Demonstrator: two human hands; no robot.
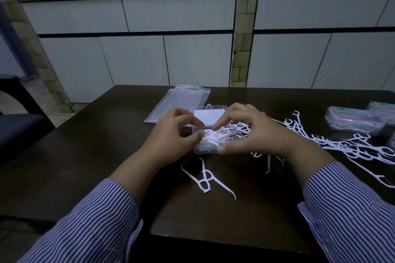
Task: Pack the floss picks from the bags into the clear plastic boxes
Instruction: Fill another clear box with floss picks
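Observation:
A clear plastic box point(206, 149) lies open at the table's middle, its lid point(208, 115) tipped back with a white label. White floss picks point(215, 135) fill the box in a loose heap. My left hand point(171, 134) sits at the box's left end, thumb and curled fingers pinching picks there. My right hand point(254, 132) arches over the right end, fingertips on the picks and thumb against the front wall. More floss picks point(350, 147) lie scattered to the right, and two crossed floss picks point(205, 179) lie in front of the box.
An empty clear bag point(181, 100) lies flat behind the box. Filled clear boxes point(354, 119) stand at the far right. The dark wooden table point(96, 156) ends close to my sleeves. A dark chair point(19, 130) stands to the left, and a tiled counter runs behind.

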